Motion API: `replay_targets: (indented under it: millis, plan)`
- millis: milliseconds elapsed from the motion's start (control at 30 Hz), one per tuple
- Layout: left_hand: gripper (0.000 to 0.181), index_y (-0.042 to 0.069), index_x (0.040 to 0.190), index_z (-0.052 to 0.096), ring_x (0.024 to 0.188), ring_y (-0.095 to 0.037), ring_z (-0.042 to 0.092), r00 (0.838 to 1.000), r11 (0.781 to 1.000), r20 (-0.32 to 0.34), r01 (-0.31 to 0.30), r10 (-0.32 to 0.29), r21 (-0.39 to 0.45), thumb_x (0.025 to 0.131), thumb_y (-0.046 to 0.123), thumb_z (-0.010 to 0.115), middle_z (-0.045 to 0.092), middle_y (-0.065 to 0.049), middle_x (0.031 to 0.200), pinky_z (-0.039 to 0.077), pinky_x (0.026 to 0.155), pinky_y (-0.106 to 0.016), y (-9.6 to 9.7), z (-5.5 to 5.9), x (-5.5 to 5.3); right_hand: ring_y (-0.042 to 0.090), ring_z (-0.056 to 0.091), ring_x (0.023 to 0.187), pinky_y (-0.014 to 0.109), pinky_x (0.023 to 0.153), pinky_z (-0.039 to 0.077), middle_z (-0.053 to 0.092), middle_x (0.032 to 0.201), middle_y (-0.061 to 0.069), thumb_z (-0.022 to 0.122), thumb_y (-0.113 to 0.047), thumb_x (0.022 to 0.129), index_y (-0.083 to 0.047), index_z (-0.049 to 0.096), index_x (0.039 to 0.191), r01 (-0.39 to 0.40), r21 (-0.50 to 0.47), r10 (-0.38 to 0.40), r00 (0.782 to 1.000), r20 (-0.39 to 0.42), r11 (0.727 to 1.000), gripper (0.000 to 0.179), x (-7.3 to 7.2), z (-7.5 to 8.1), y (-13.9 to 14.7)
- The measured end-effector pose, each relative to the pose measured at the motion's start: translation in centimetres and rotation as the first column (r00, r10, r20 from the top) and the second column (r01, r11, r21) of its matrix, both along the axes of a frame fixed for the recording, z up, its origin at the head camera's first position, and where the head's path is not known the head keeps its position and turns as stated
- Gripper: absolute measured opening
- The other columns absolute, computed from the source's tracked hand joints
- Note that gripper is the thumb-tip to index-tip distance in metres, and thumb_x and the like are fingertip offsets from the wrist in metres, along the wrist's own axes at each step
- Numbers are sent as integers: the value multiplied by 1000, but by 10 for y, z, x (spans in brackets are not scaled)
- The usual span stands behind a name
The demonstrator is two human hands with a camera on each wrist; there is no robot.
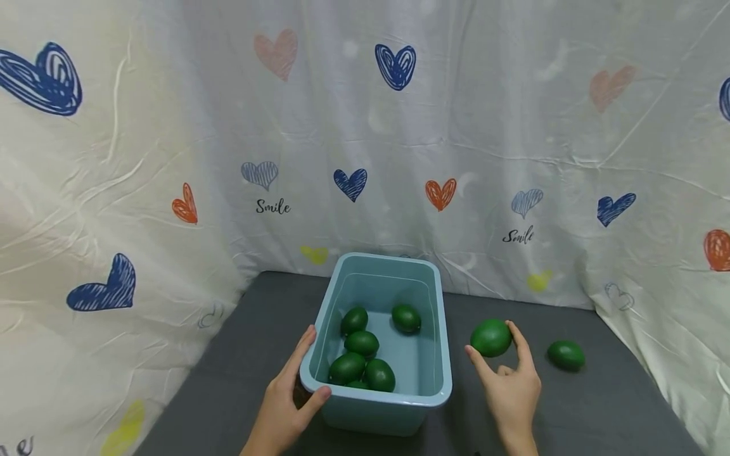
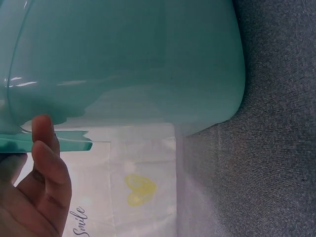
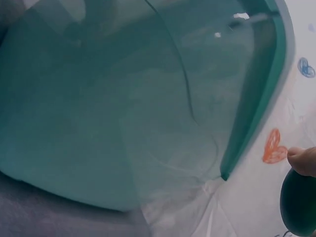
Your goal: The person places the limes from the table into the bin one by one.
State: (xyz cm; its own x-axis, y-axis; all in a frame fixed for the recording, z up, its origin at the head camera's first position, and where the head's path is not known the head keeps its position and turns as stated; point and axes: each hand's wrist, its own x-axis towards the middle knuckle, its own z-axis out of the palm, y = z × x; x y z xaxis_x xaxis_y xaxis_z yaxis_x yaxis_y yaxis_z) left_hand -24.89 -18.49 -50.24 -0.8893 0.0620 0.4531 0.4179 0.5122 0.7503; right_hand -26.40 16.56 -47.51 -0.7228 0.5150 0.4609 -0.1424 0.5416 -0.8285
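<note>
A light blue plastic bin (image 1: 399,400) stands on the dark table, with several green limes (image 1: 362,343) lying inside. My left hand (image 1: 281,400) holds the bin's near left corner, its thumb at the front rim and its fingers along the left side. In the left wrist view, the fingers (image 2: 52,170) are bent by the rim. My right hand (image 1: 510,392) pinches one lime (image 1: 490,337) between thumb and fingertips, raised to the right of the bin. The right wrist view shows only part of that lime (image 3: 298,202) at the edge.
Another lime (image 1: 566,356) lies on the dark grey tabletop (image 1: 228,405), right of my right hand. A white curtain (image 1: 365,126) printed with hearts hangs behind the table and along both sides, close behind the bin's far end.
</note>
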Motion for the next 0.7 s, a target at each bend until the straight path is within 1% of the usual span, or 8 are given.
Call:
replay_targets:
  millis: [67, 133, 267, 367, 467, 567, 700]
  plan:
    - [87, 33, 169, 30, 153, -1, 32, 1000, 1000, -6, 1, -1, 0, 97, 27, 79, 33, 3, 173, 27, 110, -6, -1, 0, 0, 0, 25, 29, 22, 33, 24, 32, 40, -12, 98, -28, 77, -18, 58, 153, -17, -3, 17, 1000, -5, 1000, 86, 0, -1, -4]
    - [88, 34, 169, 29, 154, -4, 34, 1000, 1000, -5, -5, 5, -7, 97, 27, 80, 32, 6, 173, 30, 110, -8, -1, 0, 0, 0, 25, 29, 22, 33, 23, 32, 41, -12, 98, -26, 77, -17, 58, 153, -39, -4, 39, 999, -12, 999, 86, 0, -1, -8]
    - [90, 35, 169, 28, 152, -13, 40, 1000, 1000, -5, -15, 15, -24, 96, 28, 80, 31, 8, 173, 41, 109, -17, -1, 2, -1, 2, 25, 29, 22, 33, 23, 32, 42, -11, 98, -24, 77, -19, 58, 154, -63, 15, 63, 998, -17, 998, 87, 0, 5, -14]
    - [90, 35, 169, 28, 152, -16, 41, 1000, 1000, -13, -10, 9, -21, 96, 27, 81, 31, 9, 173, 45, 108, -21, -1, 3, -3, 2, 25, 30, 22, 34, 23, 31, 42, -11, 99, -25, 77, -22, 58, 154, -72, 34, 73, 997, -27, 997, 87, 1, 8, -16]
    - [91, 34, 169, 29, 152, -17, 41, 1000, 1000, -22, -3, 3, -14, 95, 26, 81, 32, 8, 173, 41, 108, -16, -1, 3, -4, 2, 24, 30, 23, 34, 23, 31, 42, -10, 99, -24, 77, -23, 58, 153, -94, 31, 95, 995, -34, 995, 86, 2, 8, -19]
    - [91, 33, 169, 30, 152, -17, 41, 1000, 1000, -21, 1, -1, -12, 94, 26, 82, 32, 6, 173, 37, 107, -11, -1, 2, -3, 1, 24, 30, 23, 34, 24, 31, 42, -10, 99, -22, 76, -22, 59, 152, -118, 15, 118, 992, -33, 993, 86, 4, 6, -22]
    - [91, 34, 169, 29, 152, -18, 42, 1000, 1000, -7, 3, -3, -8, 95, 26, 82, 32, 7, 173, 40, 107, -15, -2, 1, -1, 0, 24, 31, 23, 34, 24, 30, 42, -11, 99, -19, 76, -22, 60, 151, -131, 5, 131, 991, -36, 991, 85, 5, 5, -25]
